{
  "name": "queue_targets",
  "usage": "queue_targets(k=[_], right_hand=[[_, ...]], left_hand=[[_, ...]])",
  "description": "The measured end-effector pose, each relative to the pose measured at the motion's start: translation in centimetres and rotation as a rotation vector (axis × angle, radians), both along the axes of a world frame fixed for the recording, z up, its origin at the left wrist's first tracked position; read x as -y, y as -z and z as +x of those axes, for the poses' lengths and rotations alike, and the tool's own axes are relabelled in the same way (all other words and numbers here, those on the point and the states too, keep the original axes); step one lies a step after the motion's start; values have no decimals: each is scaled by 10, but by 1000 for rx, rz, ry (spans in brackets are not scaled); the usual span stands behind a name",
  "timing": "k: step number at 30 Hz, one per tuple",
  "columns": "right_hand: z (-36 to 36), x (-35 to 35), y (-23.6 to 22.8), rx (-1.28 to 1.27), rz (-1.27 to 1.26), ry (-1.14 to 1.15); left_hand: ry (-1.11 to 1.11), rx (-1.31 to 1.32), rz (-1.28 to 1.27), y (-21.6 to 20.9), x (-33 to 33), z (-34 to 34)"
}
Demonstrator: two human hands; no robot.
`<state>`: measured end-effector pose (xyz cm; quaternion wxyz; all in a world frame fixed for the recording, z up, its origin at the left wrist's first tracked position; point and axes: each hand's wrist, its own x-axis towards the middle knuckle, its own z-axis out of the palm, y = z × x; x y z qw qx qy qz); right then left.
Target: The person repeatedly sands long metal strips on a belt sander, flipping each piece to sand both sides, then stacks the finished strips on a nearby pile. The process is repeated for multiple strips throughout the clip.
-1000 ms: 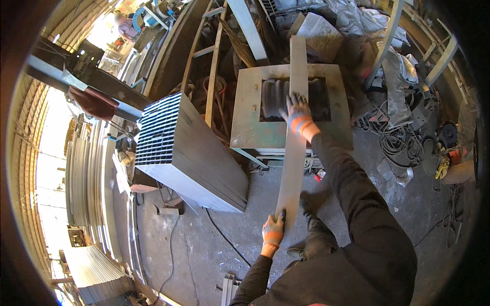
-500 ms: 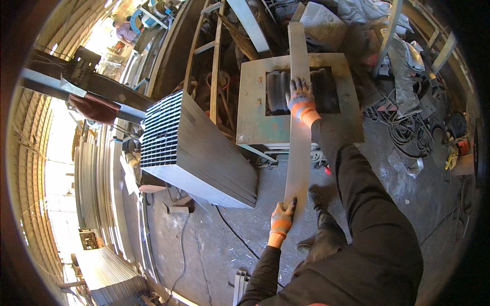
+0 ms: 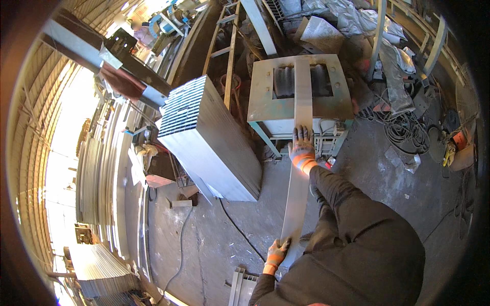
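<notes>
Item: long metal strip [image 3: 298,168], pale grey, flat, narrow. It runs from our left hand [image 3: 276,253] at its near end, under our right hand [image 3: 302,148] at mid-length, and on across the top of the machine beyond the right hand's fingertips, over the dark roller opening [image 3: 286,81].

Right hand: orange-and-grey glove, fingers spread, palm flat on the strip just short of the machine's near edge.

Left hand: same glove, closed on the strip's near end at its left edge; we cannot tell how far the fingers wrap under.

Machine: green-framed roller machine [image 3: 265,104], square top plate, rollers showing in the cut-out. The strip lies along its middle.

To the left of both hands: stack of metal sheets [image 3: 214,143], grey, standing on edge, well apart from the strip. Beyond it, a wooden ladder [image 3: 227,46].

To the right of the right hand: coiled cables [image 3: 403,130] on the concrete floor [image 3: 214,239].

Step, as we judge it: the strip is laid over the rollers and steadied. Any further move calls for keeping it square to the rollers, right palm flat, left hand carrying the free end level.
</notes>
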<state>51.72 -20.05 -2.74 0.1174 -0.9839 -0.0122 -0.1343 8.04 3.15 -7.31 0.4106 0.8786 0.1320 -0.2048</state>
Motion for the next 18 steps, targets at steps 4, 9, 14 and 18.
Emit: queue_targets(k=[4,9,14,18], right_hand=[[-65,-19,9,-94,35,-30],[-93,-23,16,-124,146,-35],[31,15,20,275,518,-89],[213,41,10,-65,482,-7]], left_hand=[[87,-98,97,-7,-22,-72],[-23,-366,12,-41,-36,-86],[147,-173,173,-85,2,16],[101,158,294,-99,76,172]])
